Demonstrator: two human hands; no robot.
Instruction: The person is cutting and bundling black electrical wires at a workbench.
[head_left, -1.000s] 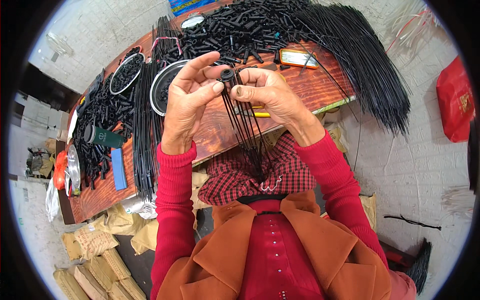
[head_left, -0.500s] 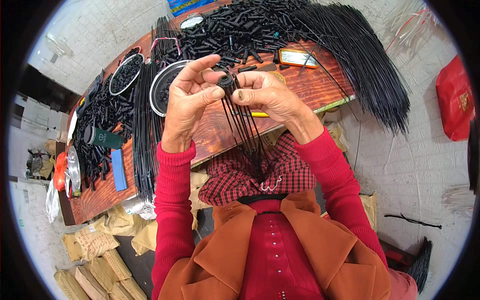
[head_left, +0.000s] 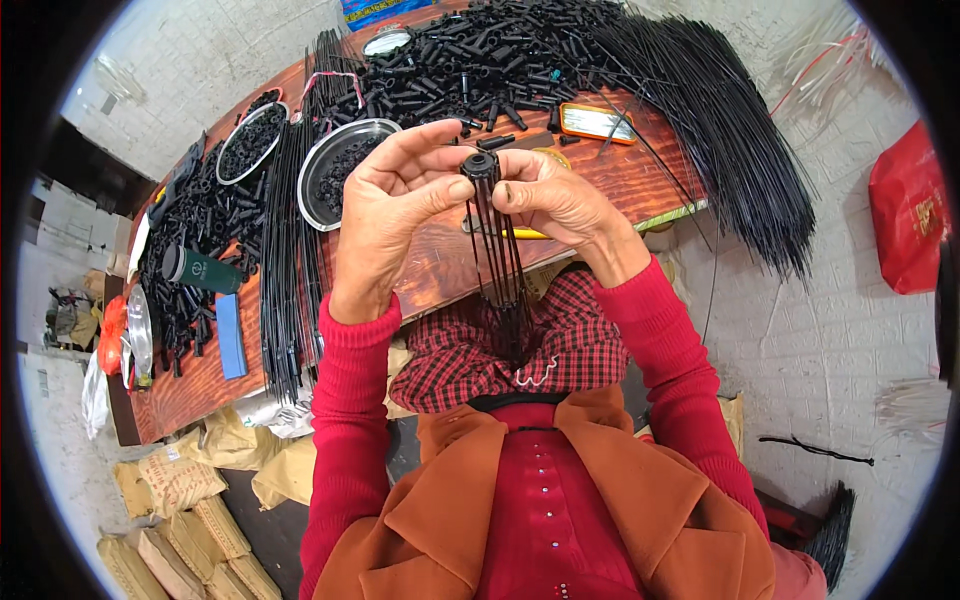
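My left hand and my right hand meet in front of me over the wooden table. Between their fingertips they pinch a small black plastic hub. Several thin black rods hang from that hub down toward my checked apron. Left thumb and forefinger hold the hub's left side; the right fingers press on its right side and the rod tops.
On the table lie a heap of black plastic tubes, a sheaf of long black rods at the right, another rod bundle at the left, two metal bowls of black rings, a green canister and a phone. Sacks sit on the floor.
Both hands have stayed in place; the fingers have shifted slightly around the hub and the rods hang a little straighter.
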